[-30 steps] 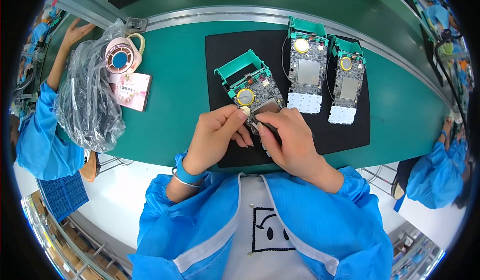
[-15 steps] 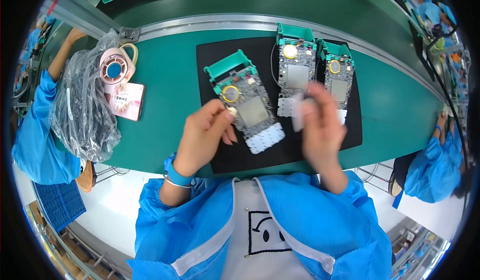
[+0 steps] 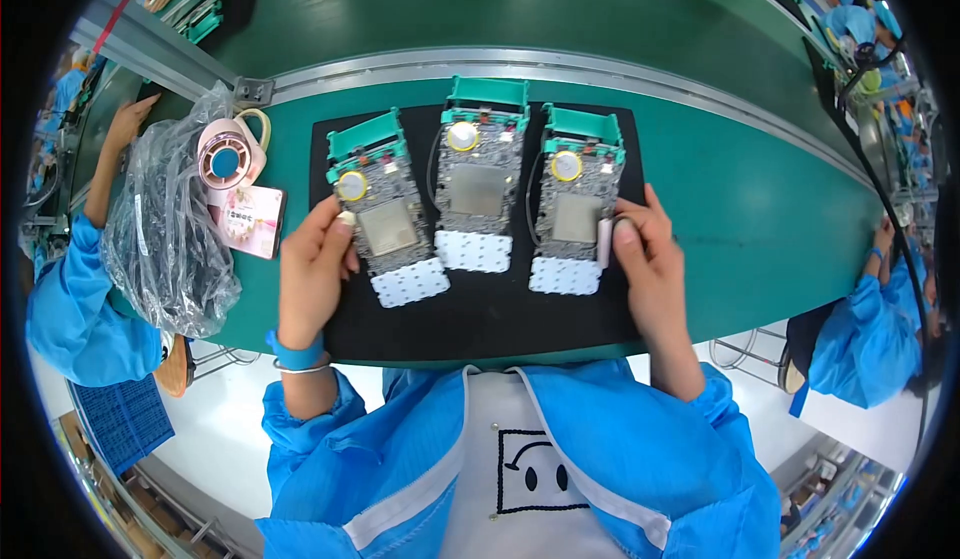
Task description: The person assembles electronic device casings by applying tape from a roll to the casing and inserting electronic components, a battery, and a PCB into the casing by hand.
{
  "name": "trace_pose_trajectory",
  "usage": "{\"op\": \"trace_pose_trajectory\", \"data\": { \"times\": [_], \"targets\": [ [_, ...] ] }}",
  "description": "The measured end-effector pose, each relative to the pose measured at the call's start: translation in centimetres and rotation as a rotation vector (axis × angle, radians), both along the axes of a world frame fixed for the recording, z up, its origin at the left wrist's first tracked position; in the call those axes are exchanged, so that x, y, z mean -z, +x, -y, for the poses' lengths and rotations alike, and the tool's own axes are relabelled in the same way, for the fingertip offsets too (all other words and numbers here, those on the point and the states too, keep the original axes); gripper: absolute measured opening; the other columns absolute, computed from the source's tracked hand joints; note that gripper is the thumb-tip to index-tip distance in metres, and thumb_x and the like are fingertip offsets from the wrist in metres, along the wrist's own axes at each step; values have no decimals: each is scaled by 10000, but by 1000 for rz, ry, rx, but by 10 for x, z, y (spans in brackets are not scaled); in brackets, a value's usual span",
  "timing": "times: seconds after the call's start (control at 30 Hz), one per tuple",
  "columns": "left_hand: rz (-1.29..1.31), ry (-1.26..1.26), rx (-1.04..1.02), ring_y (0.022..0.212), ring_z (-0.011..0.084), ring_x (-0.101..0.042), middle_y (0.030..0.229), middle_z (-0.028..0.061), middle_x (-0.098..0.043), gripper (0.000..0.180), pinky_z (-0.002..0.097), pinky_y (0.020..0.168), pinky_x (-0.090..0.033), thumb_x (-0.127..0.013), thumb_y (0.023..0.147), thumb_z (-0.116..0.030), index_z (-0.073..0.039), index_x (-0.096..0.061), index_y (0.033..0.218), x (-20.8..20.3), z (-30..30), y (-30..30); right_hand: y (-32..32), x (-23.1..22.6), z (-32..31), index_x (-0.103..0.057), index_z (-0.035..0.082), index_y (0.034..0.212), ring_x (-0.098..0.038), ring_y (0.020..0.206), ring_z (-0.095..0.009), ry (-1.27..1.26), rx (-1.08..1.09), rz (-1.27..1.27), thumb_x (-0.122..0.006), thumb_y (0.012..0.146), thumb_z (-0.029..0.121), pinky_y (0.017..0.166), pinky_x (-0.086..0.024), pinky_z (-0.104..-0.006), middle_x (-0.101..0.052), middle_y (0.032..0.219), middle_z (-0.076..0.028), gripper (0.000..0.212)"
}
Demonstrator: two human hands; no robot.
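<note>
Bracketing the black mat (image 3: 470,327), just shifted leftward and so centring the work: left hand (image 3: 312,271), pinching a white piece (image 3: 346,218) beside its left board (image 3: 388,227); middle board (image 3: 477,191), untouched near its centre; right hand (image 3: 655,259), gripping a slim pale object (image 3: 604,247) beside its right board (image 3: 577,219).

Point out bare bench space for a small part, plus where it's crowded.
Free: green benchtop right of the right hand; front strip of the black mat, below the three circuit boards, between right hand and left hand. Crowded: mat's middle, boards side by side; bench's left end, plastic bag, pink handled device, pink box.
</note>
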State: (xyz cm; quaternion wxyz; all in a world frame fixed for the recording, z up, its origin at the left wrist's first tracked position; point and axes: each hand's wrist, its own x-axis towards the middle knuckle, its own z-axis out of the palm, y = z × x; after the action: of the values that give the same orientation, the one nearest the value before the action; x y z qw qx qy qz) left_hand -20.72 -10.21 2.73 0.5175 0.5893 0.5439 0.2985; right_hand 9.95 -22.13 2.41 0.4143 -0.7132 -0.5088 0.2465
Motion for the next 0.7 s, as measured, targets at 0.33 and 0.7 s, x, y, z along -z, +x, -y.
{"op": "trace_pose_trajectory", "data": {
  "times": [0.33, 0.7],
  "targets": [
    [-196, 420, 186, 795, 335, -619, 1158, 237, -527, 209, 367, 698, -510, -558, 858, -40, -12, -541, 1065, -34, 41, 78, 6, -12, -29, -610, -12, 967, -522, 880, -153, 102, -86, 123, -573, 905, 151, 798, -417, -268, -574, 959, -75, 178],
    [-47, 243, 313, 580, 92, -498, 937, 94, -592, 220, 237, 536, -413, -579, 876, -62, -18, -565, 1091, -32, 66, 92, -37, -13, -6, -531, -25, 1019, -526, 1150, -280, 209, -148, -190, -533, 926, 108, 952, -418, -343, -481, 1300, -219, 162]
  ]
}}
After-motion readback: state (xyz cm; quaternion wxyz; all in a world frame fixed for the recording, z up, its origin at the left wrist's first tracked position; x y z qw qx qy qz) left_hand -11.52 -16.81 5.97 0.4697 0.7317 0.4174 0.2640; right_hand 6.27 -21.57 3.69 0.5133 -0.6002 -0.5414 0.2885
